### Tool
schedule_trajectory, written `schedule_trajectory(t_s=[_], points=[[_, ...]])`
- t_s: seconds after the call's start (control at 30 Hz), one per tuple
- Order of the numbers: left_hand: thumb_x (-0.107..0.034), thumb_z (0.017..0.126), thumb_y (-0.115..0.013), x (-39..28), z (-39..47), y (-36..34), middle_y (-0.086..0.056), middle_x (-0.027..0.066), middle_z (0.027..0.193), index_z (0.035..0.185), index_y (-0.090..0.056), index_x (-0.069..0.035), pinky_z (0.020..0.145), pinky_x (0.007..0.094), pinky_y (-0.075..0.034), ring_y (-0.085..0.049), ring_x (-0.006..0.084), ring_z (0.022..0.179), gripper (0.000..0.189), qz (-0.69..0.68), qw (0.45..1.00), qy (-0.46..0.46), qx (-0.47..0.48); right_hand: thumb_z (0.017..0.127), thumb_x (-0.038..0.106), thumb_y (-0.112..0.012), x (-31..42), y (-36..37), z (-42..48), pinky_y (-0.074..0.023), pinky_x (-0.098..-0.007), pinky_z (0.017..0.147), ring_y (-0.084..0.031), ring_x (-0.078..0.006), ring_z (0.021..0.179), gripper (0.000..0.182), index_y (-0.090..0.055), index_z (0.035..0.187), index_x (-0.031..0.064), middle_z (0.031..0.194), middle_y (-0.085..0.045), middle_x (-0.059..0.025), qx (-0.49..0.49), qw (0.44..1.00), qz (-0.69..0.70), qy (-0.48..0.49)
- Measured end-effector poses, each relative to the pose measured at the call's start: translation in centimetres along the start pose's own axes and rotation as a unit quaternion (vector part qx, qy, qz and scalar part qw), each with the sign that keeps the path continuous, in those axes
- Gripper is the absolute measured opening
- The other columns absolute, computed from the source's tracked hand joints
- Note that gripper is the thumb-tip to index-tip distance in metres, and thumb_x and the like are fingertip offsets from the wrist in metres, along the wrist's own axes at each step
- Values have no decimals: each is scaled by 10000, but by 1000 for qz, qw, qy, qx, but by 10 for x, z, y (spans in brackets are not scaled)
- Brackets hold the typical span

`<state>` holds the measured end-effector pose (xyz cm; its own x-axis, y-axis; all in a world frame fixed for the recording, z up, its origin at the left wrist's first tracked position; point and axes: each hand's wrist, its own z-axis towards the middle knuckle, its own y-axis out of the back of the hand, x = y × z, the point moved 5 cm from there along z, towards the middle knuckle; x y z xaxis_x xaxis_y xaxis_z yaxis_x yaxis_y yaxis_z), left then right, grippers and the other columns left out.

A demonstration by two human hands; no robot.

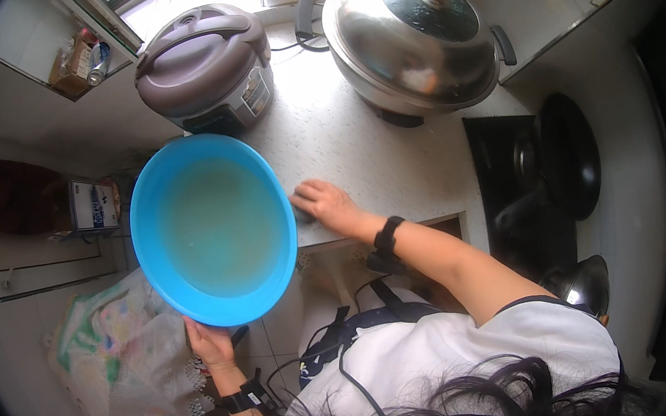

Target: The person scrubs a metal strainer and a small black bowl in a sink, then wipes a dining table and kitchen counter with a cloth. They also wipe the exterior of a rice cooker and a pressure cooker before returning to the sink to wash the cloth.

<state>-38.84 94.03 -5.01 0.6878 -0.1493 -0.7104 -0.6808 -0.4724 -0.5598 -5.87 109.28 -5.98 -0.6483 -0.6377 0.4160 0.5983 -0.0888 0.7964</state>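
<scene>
A bright blue plastic basin holds cloudy, greenish-looking water and is tipped towards me at the counter's left end. My left hand grips its near rim from below, with part of the fingers hidden under the basin. My right hand is low over the speckled white countertop, just right of the basin. Its fingers are bent and slightly blurred. Something dark shows beneath them, and whether it is a small object or shadow I cannot tell.
A purple-brown electric cooker stands behind the basin. Farther right is a large lidded stainless-steel pot. A black wok is over the stove. A patterned plastic bag lies below the basin at left.
</scene>
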Motion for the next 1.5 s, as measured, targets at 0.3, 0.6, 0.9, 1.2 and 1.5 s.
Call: schedule_trajectory(t_s=[0.3, 0.6, 0.9, 1.2, 1.5], points=[[-349, 978, -458, -6, 13, 3, -403, 124, 1401, 1384, -335, 15, 1054, 400, -310, -392, 257, 1265, 559, 60, 991, -38, -113, 767, 105, -563, -134, -2, 101, -450, -380, 759, -506, -282, 918, 107, -643, 818, 154, 945, -529, -103, -88, 958, -200, -183], [-311, 964, -495, -6, 21, 21, -440, 122, 1368, 1373, -361, 21, 1053, 376, -318, -419, 253, 1241, 543, 83, 984, -28, -158, 747, 101, -640, -237, -22, 182, -456, -403, 912, -520, -316, 1069, 273, -591, 1014, 71, 1130, -567, -101, -100, 950, -154, -254], [-266, 958, -505, -14, 38, 29, -487, 147, 1315, 1349, -378, 39, 1006, 403, -385, -480, 284, 1184, 512, 71, 986, 23, -151, 797, 102, -609, -195, -17, 140, -486, -378, 902, -518, -281, 1109, 251, -621, 1048, 122, 1151, -587, -61, -49, 972, -96, -210], [-221, 957, -514, -18, 42, 23, -500, 165, 1288, 1331, -378, 63, 974, 399, -419, -508, 285, 1149, 490, 156, 980, 21, -125, 773, 30, -553, -226, -29, 165, -426, -384, 979, -488, -304, 1184, 354, -558, 1126, 57, 1247, -542, -121, -73, 970, -147, -178], [-247, 952, -523, -19, 43, 25, -478, 161, 1317, 1357, -351, 53, 994, 406, -401, -484, 292, 1179, 532, 175, 975, 29, -134, 847, 214, -604, -209, -3, 112, -364, -405, 1039, -393, -343, 1273, 547, -439, 1344, 58, 1392, -414, -160, -62, 908, -158, -382]])
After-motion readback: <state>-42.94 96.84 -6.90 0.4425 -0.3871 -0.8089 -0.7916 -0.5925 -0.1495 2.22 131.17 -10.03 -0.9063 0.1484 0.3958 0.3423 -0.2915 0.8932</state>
